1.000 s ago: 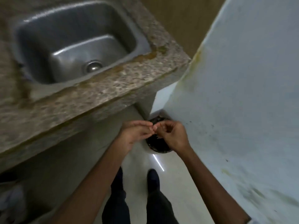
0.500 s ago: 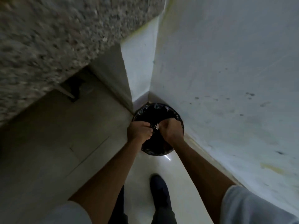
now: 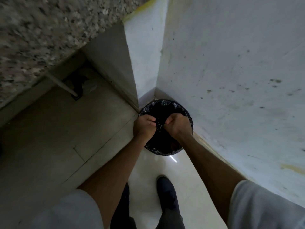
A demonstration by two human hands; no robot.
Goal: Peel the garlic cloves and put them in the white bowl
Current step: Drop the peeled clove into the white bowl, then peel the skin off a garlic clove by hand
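My left hand (image 3: 145, 126) and my right hand (image 3: 177, 124) hover side by side over a round bin lined with a black plastic bag (image 3: 165, 103), in the floor corner. On both hands the fingers are curled inward, with a small gap between the two fists. Whatever the fingers pinch is hidden; no garlic clove shows, and no white bowl is in view.
A speckled stone countertop edge (image 3: 49, 38) overhangs at the upper left, with a pipe (image 3: 66, 87) under it. A stained white wall (image 3: 231, 80) runs along the right. My dark shoe (image 3: 166, 192) stands on the glossy floor just before the bin.
The view dropped from the sink and countertop to the bin in the corner. My hands, touching earlier with a small white bit between the fingertips, have drawn slightly apart.
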